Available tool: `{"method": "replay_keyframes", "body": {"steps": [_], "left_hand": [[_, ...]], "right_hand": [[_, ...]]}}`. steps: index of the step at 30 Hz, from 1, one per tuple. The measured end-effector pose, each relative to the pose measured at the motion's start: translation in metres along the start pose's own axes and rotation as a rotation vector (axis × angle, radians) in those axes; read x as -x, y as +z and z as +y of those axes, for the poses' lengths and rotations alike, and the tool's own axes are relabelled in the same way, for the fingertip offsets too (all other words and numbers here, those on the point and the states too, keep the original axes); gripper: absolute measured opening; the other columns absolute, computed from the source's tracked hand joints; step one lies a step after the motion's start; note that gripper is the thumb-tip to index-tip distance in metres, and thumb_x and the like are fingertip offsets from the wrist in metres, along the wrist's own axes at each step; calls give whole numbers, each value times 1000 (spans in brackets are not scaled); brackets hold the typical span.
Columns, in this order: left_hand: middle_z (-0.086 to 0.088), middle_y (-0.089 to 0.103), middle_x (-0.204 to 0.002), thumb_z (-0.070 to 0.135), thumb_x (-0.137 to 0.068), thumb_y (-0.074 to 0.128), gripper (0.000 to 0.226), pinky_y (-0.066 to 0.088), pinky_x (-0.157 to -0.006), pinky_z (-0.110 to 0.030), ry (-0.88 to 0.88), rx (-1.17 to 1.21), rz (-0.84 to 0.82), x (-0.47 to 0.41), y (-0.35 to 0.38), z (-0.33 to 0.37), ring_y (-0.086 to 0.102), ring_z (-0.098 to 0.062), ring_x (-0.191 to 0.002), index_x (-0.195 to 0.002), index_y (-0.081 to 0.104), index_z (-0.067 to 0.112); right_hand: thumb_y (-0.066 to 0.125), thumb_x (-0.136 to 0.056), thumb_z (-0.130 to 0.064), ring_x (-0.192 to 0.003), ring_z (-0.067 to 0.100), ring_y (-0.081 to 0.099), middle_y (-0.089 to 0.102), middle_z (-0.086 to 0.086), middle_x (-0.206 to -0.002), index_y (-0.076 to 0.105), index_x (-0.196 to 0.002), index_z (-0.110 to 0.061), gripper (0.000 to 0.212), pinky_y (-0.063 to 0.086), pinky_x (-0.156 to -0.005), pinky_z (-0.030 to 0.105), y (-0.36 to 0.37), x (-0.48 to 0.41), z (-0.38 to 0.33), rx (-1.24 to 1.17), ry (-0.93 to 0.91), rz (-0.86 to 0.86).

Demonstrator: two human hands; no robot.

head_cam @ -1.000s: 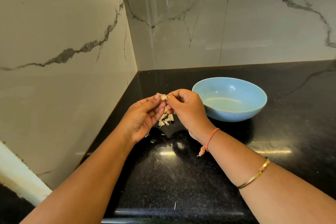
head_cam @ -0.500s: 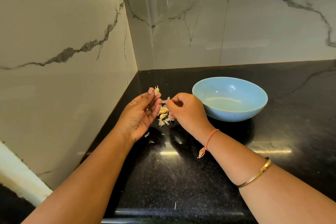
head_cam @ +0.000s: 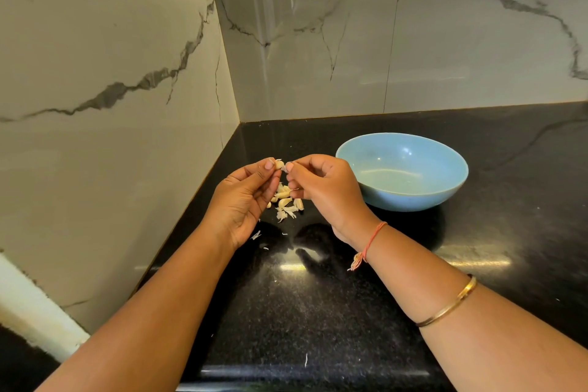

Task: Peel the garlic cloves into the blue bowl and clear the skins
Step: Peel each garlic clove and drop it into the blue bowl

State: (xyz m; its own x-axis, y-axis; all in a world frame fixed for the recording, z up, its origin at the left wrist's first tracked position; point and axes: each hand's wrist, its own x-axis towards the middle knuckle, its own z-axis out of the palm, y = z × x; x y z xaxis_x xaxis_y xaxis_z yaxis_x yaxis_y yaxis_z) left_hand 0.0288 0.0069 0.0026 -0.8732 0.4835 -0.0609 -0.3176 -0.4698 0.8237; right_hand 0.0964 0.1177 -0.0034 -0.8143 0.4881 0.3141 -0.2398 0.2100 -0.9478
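Closest to the viewer, two bare forearms reach forward over a glossy black speckled surface (head_cam: 318, 312) that fills the lower half of the view. A thin gold bangle (head_cam: 451, 305) circles the right forearm, and a red thread bracelet (head_cam: 370, 243) with a frayed knot is tied at the right wrist. A few tiny white skin scraps (head_cam: 256, 235) lie scattered on the surface under and just before the wrists.

Farther on, the two hands meet above the surface, fingertip to fingertip. The left hand (head_cam: 245, 200) is turned palm-up, and its thumb and fingers (head_cam: 270, 188) are curled in to pinch a small pale garlic clove (head_cam: 279, 164) at their tips. The right hand (head_cam: 327, 191) has its fingers (head_cam: 302, 165) curled tight, thumb and forefinger nipping the other end of that same clove; whether they hold flesh or only papery skin is too small to tell.

Directly under the hands, a little pile of cloves and skins (head_cam: 286, 204) rests on the surface, partly hidden by the fingers.

Just beyond the right hand, to its right and apart from the pile, a round blue bowl (head_cam: 413, 197) sits upright on the surface.

Behind everything, grey marble wall panels (head_cam: 318, 41) with dark veins meet in a corner at the back left.
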Motion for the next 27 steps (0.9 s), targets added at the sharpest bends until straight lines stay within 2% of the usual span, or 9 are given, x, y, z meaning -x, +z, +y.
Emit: {"method": "replay_keyframes", "body": {"steps": [3,9,13,22,27], "left_hand": [[-5,72,-76,7,-68,65,17,54,-59,-15,21,-37,-7,0,0,-1,69,-9,-69,-85,68,5],[-5,72,-76,-1,-80,60,11,57,-67,-16,43,-92,7,2,2,-2,70,-10,-70,-86,68,4],[-5,73,-75,-1,-78,61,12,56,-63,-16,44,-95,7,3,3,-2,70,-10,-70,-86,68,4],[-6,73,-74,2,-77,61,12,55,-57,-14,11,-87,0,4,3,-1,70,-9,-67,-85,69,4],[-6,72,-74,8,-65,65,12,55,-57,-14,-18,-53,-16,4,3,-1,69,-8,-66,-71,75,8]], "right_hand": [[61,-89,-14,-65,12,61,64,6,-70,69,-89,-4,13,58,-70,29,0,0,0,-88,33,-15],[60,-89,-7,-66,13,60,62,7,-69,68,-89,-1,9,57,-69,26,0,-2,2,-203,100,-16],[59,-90,-6,-67,13,59,62,7,-70,67,-90,-1,10,55,-69,27,1,-1,2,-246,127,-30],[57,-89,-4,-59,8,55,59,4,-64,65,-83,-2,11,53,-65,24,5,0,1,-212,110,-2],[59,-85,-6,-54,9,52,56,-1,-58,64,-77,-3,9,49,-61,27,7,0,4,-95,98,33]]}}
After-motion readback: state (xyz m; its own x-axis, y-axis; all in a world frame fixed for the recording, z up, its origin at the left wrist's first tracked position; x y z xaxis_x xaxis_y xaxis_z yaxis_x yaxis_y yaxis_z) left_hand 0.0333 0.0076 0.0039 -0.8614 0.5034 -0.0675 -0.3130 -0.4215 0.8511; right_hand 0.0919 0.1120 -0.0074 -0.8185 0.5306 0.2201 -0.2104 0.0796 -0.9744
